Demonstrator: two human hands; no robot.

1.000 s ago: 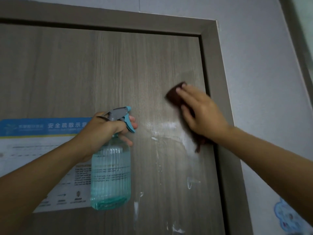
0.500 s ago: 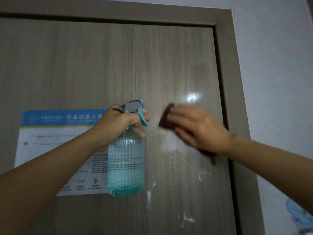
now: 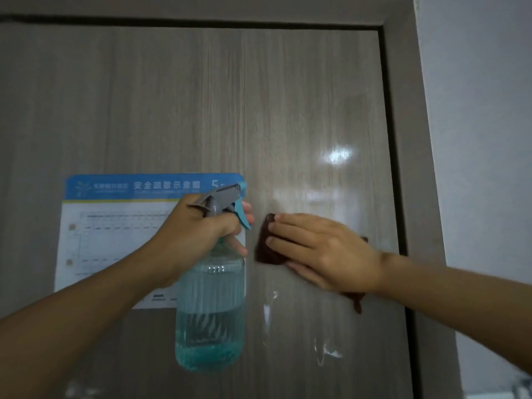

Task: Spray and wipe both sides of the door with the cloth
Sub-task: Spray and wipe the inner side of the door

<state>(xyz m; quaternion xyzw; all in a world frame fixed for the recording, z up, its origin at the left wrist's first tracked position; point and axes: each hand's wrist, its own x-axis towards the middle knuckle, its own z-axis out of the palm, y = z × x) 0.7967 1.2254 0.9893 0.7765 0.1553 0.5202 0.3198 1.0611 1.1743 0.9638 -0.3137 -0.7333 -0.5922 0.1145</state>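
A grey wood-grain door fills the view, wet and shiny on its right half, with spray drips lower down. My right hand lies flat with straight fingers and presses a dark brown cloth against the door at mid height. The cloth sticks out past my fingertips and below my wrist. My left hand grips the neck of a clear spray bottle with a grey and blue trigger head and blue liquid in it, held upright just left of the cloth.
A blue and white evacuation notice is stuck to the door behind my left hand. The grey door frame runs down the right side, with a pale wall beyond it.
My right hand slid the cloth down and to the left across the door, from near the frame to beside the bottle. The bottle stayed in my left hand.
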